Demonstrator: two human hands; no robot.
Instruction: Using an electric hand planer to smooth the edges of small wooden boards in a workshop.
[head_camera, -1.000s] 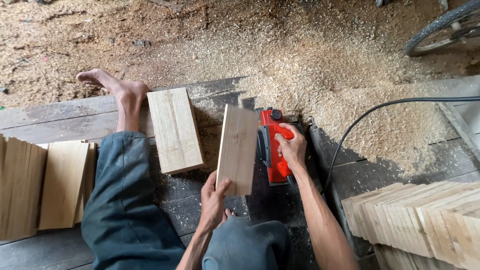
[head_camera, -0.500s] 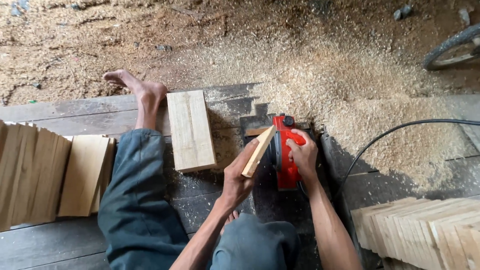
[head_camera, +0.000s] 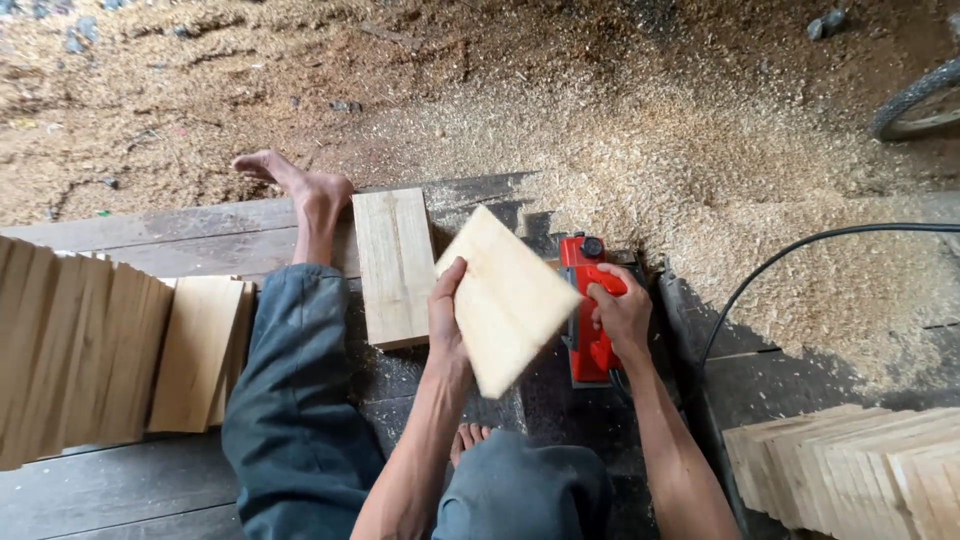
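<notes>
Currently the left hand (head_camera: 445, 315) is gripping a tilted board (head_camera: 508, 300) above the floor, the right hand (head_camera: 622, 312) clasping the red planer (head_camera: 588, 310); stacks (head_camera: 80, 350) left and right suggest work midway.

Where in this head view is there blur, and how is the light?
Head view: the small board in the left hand is slightly motion-smeared; the right hand on the red planer is sharp; soft daylight throws mild shadows, no glare.
</notes>
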